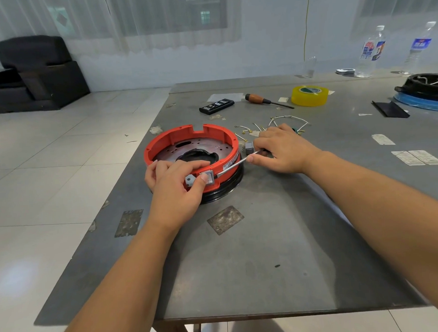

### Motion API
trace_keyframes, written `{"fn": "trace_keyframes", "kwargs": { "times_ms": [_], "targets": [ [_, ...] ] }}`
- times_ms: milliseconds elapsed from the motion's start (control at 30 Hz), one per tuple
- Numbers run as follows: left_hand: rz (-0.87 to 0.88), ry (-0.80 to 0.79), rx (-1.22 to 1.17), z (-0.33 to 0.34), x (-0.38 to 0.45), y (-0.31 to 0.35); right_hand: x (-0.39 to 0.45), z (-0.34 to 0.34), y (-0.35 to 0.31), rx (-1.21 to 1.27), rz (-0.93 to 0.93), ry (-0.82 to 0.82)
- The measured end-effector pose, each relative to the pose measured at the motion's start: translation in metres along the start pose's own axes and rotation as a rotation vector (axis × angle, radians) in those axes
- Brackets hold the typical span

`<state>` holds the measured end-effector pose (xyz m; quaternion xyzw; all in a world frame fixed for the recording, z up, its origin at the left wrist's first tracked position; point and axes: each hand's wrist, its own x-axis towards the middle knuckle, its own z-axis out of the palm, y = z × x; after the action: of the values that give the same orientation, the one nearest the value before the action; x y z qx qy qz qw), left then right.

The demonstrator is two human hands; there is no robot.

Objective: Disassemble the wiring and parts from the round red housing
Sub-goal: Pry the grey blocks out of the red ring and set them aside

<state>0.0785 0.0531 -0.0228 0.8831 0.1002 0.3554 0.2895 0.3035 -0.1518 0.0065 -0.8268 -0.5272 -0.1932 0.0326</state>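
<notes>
The round red housing (187,137) sits on a black base near the table's left edge, with a perforated metal plate and a dark hole inside. My left hand (175,184) grips its near rim, the thumb pressing a grey square switch (208,178) set in the wall. My right hand (282,150) holds a thin metal screwdriver (237,163) whose tip meets the housing wall just right of the switch. A small grey part (249,148) lies beside the housing. Removed white wires (289,118) with brass terminals lie behind my right hand.
On the grey table (277,238) farther back lie a black bit case (216,105), a wooden-handled screwdriver (265,100) and a yellow tape roll (310,95). Two water bottles (369,52) and another black unit on blue plastic (424,91) stand at the far right. Floor drops off left.
</notes>
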Motion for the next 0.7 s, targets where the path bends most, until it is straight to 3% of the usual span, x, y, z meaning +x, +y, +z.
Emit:
{"fn": "trace_keyframes", "kwargs": {
  "times_ms": [233, 433, 700],
  "targets": [
    [-0.003, 0.012, 0.005, 0.001, -0.001, 0.001, -0.008, -0.01, -0.005, -0.059, 0.043, -0.031],
    [0.009, 0.038, 0.019, 0.0, -0.002, 0.003, -0.034, -0.021, -0.02, -0.23, 0.148, 0.069],
    [0.005, 0.018, 0.026, -0.002, -0.002, 0.005, -0.044, -0.021, -0.033, -0.226, 0.218, 0.089]
  ]
}}
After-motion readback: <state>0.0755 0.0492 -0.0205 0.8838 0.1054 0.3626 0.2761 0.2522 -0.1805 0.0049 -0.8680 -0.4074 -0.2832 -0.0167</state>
